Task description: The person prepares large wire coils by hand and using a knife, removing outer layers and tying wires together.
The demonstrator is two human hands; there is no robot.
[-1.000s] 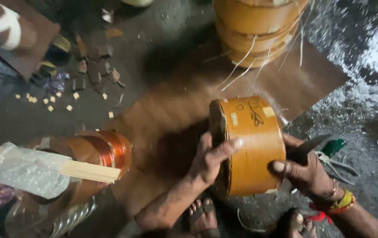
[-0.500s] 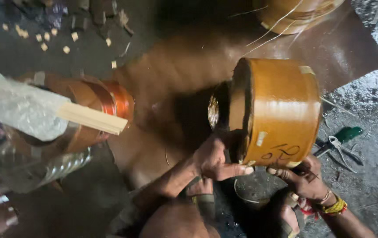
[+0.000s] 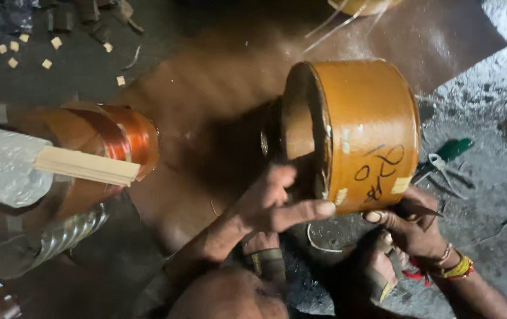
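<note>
You are gripping the coil (image 3: 363, 133) on its side, axis horizontal, bore facing left: left hand (image 3: 268, 204) clasping the rim, right hand (image 3: 410, 221) underneath.

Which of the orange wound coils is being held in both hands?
The large tape-wrapped coil right of centre, gripped by left hand and right hand; the copper-banded coil lies untouched at left.

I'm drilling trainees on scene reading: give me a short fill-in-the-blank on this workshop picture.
1. Both hands hold an orange ____ wrapped in tape.
2. The left hand grips its ____ end.
3. The pliers have ____ handles.
4. The wooden strips lie on a ____ wire coil.

Missing: drum; open; green; copper
</note>
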